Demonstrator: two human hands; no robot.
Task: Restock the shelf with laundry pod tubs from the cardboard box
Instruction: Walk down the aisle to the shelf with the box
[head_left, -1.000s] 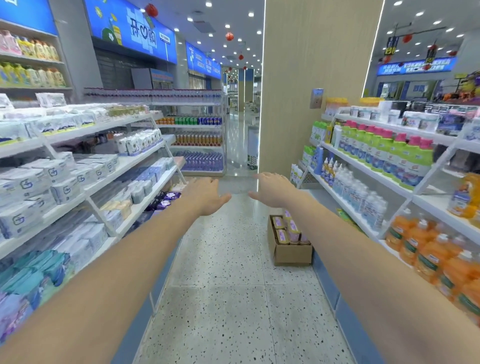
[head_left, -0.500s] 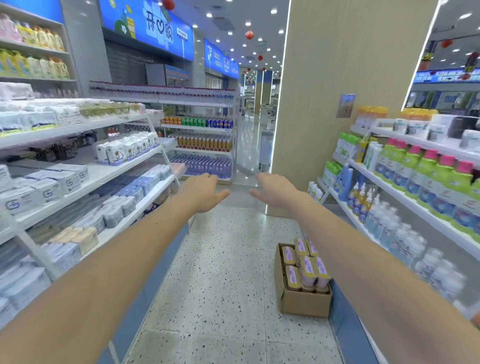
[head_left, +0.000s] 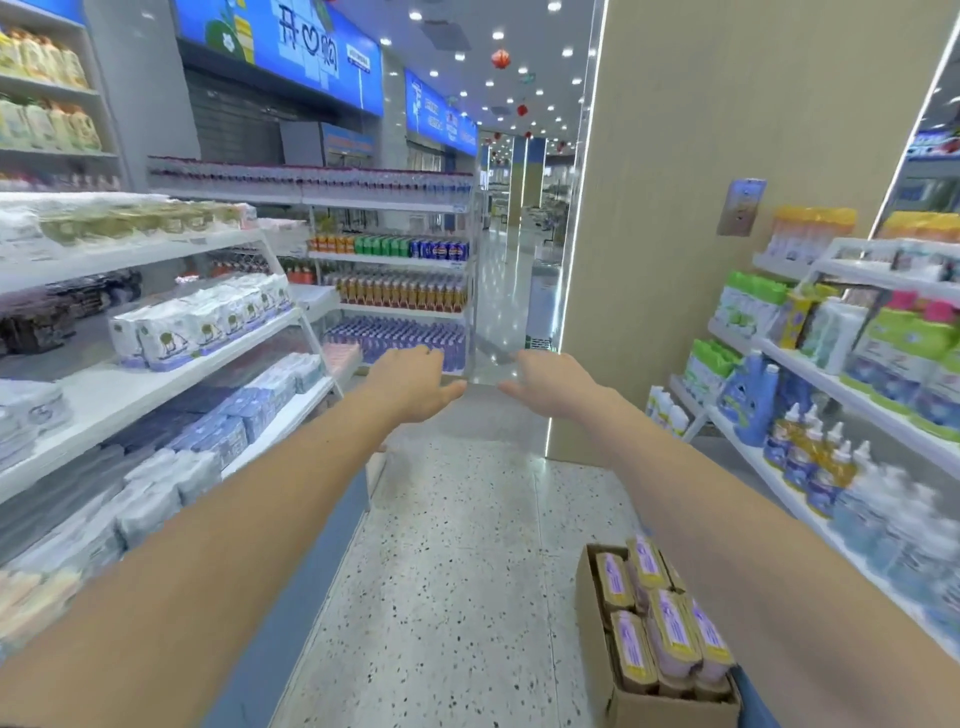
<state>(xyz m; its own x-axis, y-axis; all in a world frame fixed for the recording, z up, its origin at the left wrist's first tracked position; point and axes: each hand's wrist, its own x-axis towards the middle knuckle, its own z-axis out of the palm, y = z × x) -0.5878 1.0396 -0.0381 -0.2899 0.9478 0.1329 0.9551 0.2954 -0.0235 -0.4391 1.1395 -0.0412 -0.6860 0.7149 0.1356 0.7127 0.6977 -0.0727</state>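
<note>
- The cardboard box (head_left: 631, 696) is brown and sits on the speckled floor, right by the bottom of the shelf (head_left: 810, 499) on the right side. Its top is open.
- The laundry pod tubs (head_left: 670, 631) stand packed close together inside the box. They have yellow lids and purple labels. They stick up above the box edge.

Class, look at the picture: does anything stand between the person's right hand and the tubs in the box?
Nothing visible does. The right hand is open, held out ahead; the tubs stand uncovered in the open box on the floor below the forearm.
</note>
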